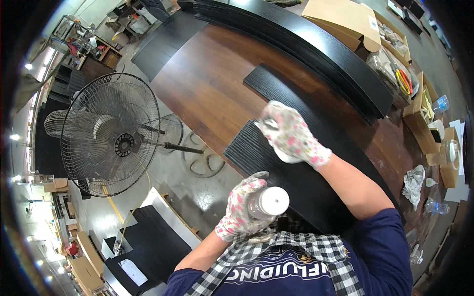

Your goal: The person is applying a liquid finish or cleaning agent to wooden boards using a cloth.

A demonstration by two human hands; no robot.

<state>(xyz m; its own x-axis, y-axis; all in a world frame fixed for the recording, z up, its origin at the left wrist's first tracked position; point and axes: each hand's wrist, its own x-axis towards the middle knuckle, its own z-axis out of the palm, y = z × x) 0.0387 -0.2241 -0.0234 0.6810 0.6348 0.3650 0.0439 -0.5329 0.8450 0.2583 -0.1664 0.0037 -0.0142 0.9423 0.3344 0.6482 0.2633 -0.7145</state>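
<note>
My left hand [239,208], in a floral work glove, is wrapped around a small clear plastic bottle [274,201] with a white cap, held close to my body. In a matching glove, my right hand [291,134] is closed above a long black board [311,185]. A bit of white shows under that palm, but I cannot make out what it is. The board's left end [249,150] has a grooved, wood-grain look. Just beyond it a second, narrower black board [269,81] lies on the brown wooden table [197,66].
Curved black panels [316,44] are stacked along the table's far side. A large floor fan [111,135] stands at the left. Cardboard boxes [343,22], a crumpled plastic bag [414,186] and clear bottles [437,206] sit at the right. Another person's legs [157,9] appear at the far left.
</note>
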